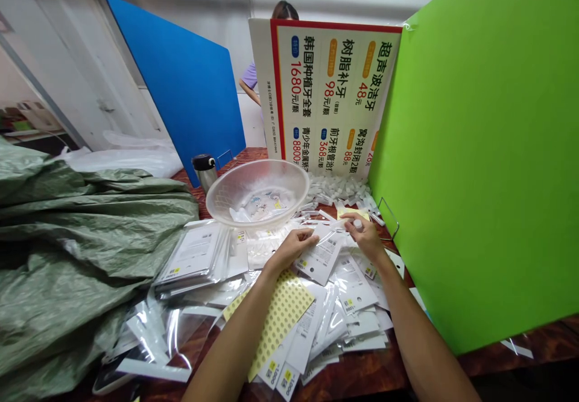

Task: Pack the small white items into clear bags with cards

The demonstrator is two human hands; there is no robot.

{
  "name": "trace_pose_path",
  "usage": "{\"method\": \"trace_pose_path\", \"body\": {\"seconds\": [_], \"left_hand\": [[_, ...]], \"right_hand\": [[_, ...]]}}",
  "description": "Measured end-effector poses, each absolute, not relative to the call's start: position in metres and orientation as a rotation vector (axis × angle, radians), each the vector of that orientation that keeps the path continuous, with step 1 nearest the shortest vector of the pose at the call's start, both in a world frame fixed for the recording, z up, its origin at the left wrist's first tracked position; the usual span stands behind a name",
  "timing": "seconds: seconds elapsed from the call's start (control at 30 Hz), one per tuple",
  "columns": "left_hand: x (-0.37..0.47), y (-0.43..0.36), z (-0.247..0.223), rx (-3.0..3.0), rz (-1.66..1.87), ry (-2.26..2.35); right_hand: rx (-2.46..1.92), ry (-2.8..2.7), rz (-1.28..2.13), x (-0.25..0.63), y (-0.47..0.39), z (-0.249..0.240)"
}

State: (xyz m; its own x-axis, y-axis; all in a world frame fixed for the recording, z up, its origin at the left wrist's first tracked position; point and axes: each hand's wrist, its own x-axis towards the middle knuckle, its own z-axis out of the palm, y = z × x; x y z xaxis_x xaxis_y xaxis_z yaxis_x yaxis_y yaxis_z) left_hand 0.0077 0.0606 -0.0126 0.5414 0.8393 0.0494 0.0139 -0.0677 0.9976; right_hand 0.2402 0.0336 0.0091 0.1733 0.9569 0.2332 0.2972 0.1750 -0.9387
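My left hand [296,246] is closed on the left edge of a white printed card [322,256] in a clear sleeve, with a yellow label and a hole near its lower edge. My right hand [363,233] is at the card's upper right, its fingers curled around a small white roundish object [357,225]. Many similar cards [355,287] lie overlapped beneath both hands. A yellow sheet of small round stickers [287,314] lies partly under my left forearm. Beyond my hands stands a translucent plastic bowl [257,209] with small items inside.
A pile of small white pieces [339,189] lies behind my right hand. A steel flask [205,172] stands left of the bowl. Blue [181,82], printed [335,88] and green boards [488,148] surround the table. Green sheeting [81,257] covers the left; a person [250,79] is behind.
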Motion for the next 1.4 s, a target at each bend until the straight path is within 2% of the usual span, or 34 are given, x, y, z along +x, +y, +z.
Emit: {"method": "trace_pose_path", "body": {"seconds": [0.17,0.57,0.8,1.0,1.4], "left_hand": [[0.005,0.059,-0.011,1.460,0.726,0.710],[0.006,0.059,-0.011,1.523,0.663,0.706],[0.005,0.059,-0.012,1.475,0.674,0.662],[0.004,0.059,-0.012,1.558,0.616,0.658],[0.008,0.060,-0.017,1.386,0.694,0.666]], "right_hand": [[-1.221,-1.499,0.608,0.241,0.038,0.005],[-1.117,-1.600,0.756,0.246,0.036,0.008],[-1.163,-1.332,0.880,0.243,0.046,-0.004],[-1.276,-1.238,0.722,0.227,0.051,-0.013],[-1.152,-1.616,0.778,0.218,0.035,-0.001]]}}
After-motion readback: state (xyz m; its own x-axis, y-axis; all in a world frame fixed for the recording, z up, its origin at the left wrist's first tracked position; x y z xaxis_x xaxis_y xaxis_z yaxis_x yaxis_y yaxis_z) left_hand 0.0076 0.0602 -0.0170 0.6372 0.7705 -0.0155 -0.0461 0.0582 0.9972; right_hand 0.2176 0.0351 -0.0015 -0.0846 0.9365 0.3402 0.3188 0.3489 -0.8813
